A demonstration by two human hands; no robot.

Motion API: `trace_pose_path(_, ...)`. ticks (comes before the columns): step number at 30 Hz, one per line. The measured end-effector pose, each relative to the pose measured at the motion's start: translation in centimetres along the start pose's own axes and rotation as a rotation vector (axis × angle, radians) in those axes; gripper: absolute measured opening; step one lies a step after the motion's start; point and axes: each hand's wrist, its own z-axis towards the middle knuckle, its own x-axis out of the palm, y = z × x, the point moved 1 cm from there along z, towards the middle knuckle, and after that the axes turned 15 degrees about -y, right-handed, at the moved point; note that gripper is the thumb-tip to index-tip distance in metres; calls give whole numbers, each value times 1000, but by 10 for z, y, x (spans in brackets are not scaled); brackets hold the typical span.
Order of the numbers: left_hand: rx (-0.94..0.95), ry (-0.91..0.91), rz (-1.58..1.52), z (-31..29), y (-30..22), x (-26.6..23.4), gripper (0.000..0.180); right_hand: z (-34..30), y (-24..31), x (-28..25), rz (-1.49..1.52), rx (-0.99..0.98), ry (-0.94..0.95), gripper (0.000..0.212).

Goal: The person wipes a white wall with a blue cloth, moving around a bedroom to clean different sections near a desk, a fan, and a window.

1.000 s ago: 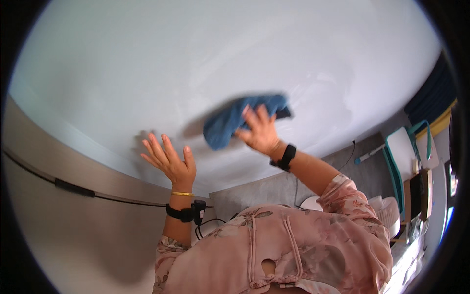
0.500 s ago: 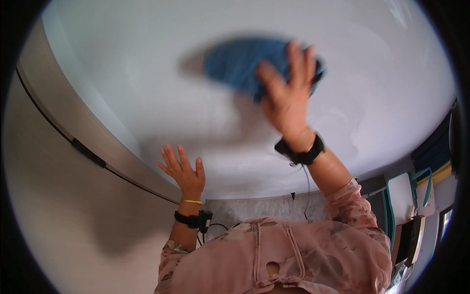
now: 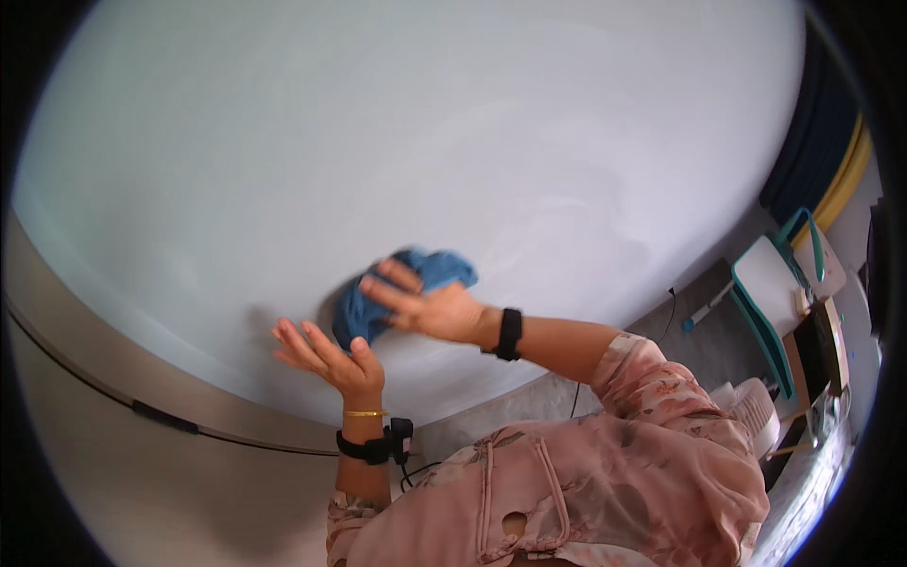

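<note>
A crumpled blue cloth point(image 3: 442, 269) lies flat against a large smooth white surface point(image 3: 567, 180), which looks like a wall. My right hand point(image 3: 436, 310) presses on the cloth, its fingers spread over it and slightly blurred, with cloth showing above and to the left of them. Just below and left of it, my left hand point(image 3: 340, 364) is raised with fingers stretched out and nothing in it. Its fingertips are close to the cloth's lower left end; whether they touch the surface I cannot tell. Both wrists wear black bands.
A beige panel point(image 3: 142, 482) with a dark handle strip point(image 3: 165, 417) borders the white surface at the left. On the right stand a white and teal chair point(image 3: 763, 283) and a wooden table point(image 3: 827, 350), beside dark blue and yellow curtains point(image 3: 817, 142). A thin cable point(image 3: 575, 401) hangs near my waist.
My right hand has swept the blue cloth down and left across the white surface, close to my left hand. The view has turned, bringing more of the chair and curtains in.
</note>
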Motion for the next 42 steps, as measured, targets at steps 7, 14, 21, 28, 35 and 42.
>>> trace_pose_path(7, 166, -16, -51, 28, -35, 22, 60, -71, -90, -117, -702, 613, -537, 46)
trace_pose_path(14, 295, -86, 178, 32, -43, 52, 62, -123, -156, -145, -488, 1706, -1134, 47)
trace_pose_path(21, 287, -76, 191, 35, -46, 48, 62, 5, -52, -86, -536, 564, -577, 35)
trace_pose_path(28, 281, -70, 211, 35, -39, 50, 61, 39, -141, -173, -652, 376, -588, 39)
trace_pose_path(35, 261, -94, 189, 33, -43, 58, 58, 102, -190, -195, -777, 644, -902, 39)
trace_pose_path(42, 162, -91, 146, 24, -34, 58, 50, 160, -8, -63, -165, -233, -96, 32)
